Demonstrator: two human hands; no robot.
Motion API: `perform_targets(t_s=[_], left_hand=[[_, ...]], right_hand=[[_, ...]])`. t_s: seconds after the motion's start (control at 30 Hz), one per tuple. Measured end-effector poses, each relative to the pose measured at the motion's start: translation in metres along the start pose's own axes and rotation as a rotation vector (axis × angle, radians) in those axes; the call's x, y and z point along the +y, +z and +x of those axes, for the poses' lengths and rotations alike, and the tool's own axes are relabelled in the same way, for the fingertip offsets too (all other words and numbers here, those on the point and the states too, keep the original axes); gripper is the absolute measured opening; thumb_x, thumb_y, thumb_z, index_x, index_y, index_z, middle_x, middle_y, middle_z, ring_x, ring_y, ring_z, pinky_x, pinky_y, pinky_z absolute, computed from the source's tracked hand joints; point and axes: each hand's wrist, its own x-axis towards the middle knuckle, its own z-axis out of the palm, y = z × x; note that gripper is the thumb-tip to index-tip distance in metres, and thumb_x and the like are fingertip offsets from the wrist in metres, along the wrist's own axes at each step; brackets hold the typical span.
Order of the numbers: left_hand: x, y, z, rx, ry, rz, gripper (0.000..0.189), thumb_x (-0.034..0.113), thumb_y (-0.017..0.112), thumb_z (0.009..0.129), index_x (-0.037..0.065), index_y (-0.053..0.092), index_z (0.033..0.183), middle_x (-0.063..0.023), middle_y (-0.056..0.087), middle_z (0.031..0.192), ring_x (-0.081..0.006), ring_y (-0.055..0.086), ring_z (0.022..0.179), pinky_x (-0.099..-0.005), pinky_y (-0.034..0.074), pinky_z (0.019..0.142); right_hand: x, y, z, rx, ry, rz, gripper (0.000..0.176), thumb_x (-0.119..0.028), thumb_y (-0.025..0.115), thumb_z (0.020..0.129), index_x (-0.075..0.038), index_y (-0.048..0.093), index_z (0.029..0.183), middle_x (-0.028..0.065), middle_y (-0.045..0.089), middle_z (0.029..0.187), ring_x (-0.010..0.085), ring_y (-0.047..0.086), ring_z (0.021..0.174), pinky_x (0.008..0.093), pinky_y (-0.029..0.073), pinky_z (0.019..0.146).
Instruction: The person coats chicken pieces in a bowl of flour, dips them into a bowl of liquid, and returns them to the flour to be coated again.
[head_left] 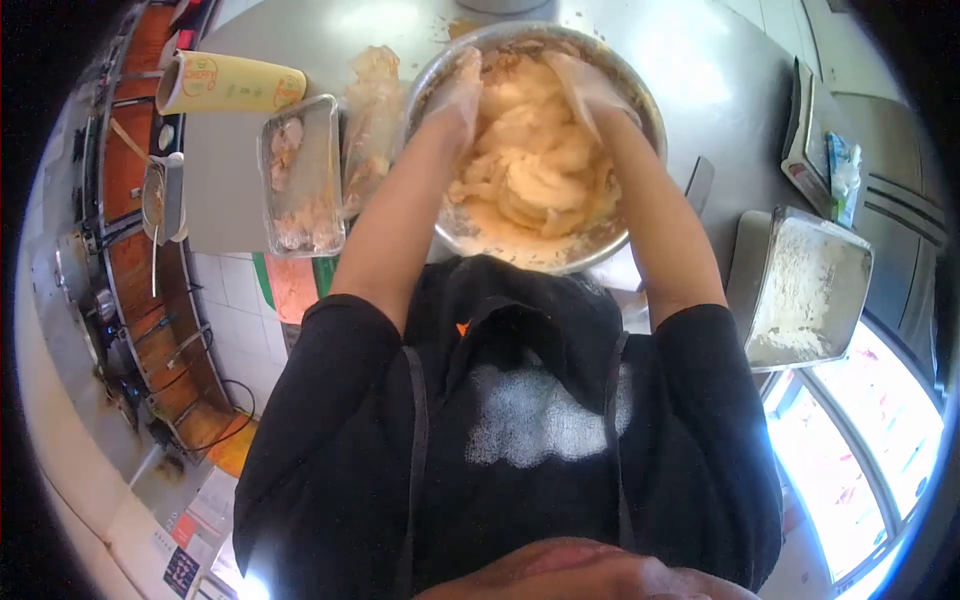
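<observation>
A large round metal bowl [648, 95] stands on the table in front of me. It holds a heap of meat pieces in wet, pale-orange batter [535, 170]. Both hands are inside the bowl, in clear plastic gloves. My left hand [462, 95] is at the left inner side, against the edge of the heap. Opposite it, my right hand [588, 88] reaches into the upper right of the heap. The fingers of both hands are blurred or sunk in the batter, so their grip cannot be made out.
Left of the bowl lie a crumpled clear plastic bag [372, 120] and a clear tray [337, 165] with raw meat pieces. A yellow printed paper roll or tub [240, 84] lies behind them. At right are a metal pan with white flour [800, 290] and a dark flat-bladed tool [700, 182].
</observation>
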Motion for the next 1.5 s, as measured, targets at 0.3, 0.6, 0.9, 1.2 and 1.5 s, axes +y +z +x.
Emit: perform_targets(t_s=[0.3, 0.6, 0.9, 1.2, 1.5], left_hand=[[0.006, -0.008, -0.001, -0.44, 0.201, -0.262, 0.043, 0.038, 0.057, 0.097, 0.004, 0.066, 0.121, -0.0144, 0.067, 0.122, -0.0247, 0.066, 0.104, -0.0341, 0.049, 0.09], [-0.047, -0.052, -0.048, -0.229, 0.335, 0.827, 0.045, 0.039, 0.065, 0.094, 0.003, 0.065, 0.121, -0.0102, 0.066, 0.123, -0.0169, 0.064, 0.102, -0.0317, 0.05, 0.085], [-0.016, -0.027, -0.067, -0.01, -0.433, -0.354, 0.077, 0.048, 0.062, 0.095, 0.006, 0.032, 0.152, -0.0135, 0.047, 0.144, -0.0245, 0.053, 0.121, -0.0387, 0.043, 0.105], [0.016, -0.015, -0.062, -0.284, -0.231, 0.166, 0.056, 0.05, 0.051, 0.099, 0.007, 0.058, 0.135, -0.0171, 0.06, 0.133, -0.0291, 0.057, 0.12, -0.0431, 0.043, 0.098], [-0.053, -0.019, -0.032, 0.256, 0.381, 0.178, 0.035, 0.028, 0.068, 0.09, 0.0, 0.069, 0.111, -0.0079, 0.07, 0.082, -0.019, 0.064, 0.068, -0.0355, 0.052, 0.064]], right_hand=[[0.001, 0.011, -0.014, 0.032, 0.243, 0.98, 0.047, -0.038, 0.051, 0.101, -0.003, 0.059, 0.131, 0.0101, 0.065, 0.121, 0.0187, 0.061, 0.106, 0.0319, 0.048, 0.092], [-0.016, -0.011, -0.018, 0.073, 0.039, 0.328, 0.032, -0.026, 0.053, 0.1, 0.002, 0.066, 0.107, 0.0113, 0.07, 0.095, 0.0214, 0.068, 0.081, 0.0325, 0.054, 0.076], [-0.032, 0.037, 0.018, -0.28, 0.043, -0.411, 0.056, -0.052, 0.051, 0.095, -0.004, 0.062, 0.123, 0.0199, 0.064, 0.127, 0.0307, 0.063, 0.113, 0.0478, 0.043, 0.101], [0.035, 0.037, -0.002, -0.415, 0.233, 0.338, 0.048, -0.041, 0.05, 0.1, -0.003, 0.06, 0.127, 0.0146, 0.064, 0.12, 0.0258, 0.063, 0.103, 0.0394, 0.048, 0.092], [0.013, 0.001, -0.054, -0.096, 0.199, 0.502, 0.037, -0.028, 0.053, 0.1, -0.003, 0.06, 0.126, 0.0107, 0.065, 0.114, 0.0236, 0.064, 0.092, 0.0336, 0.053, 0.081]])
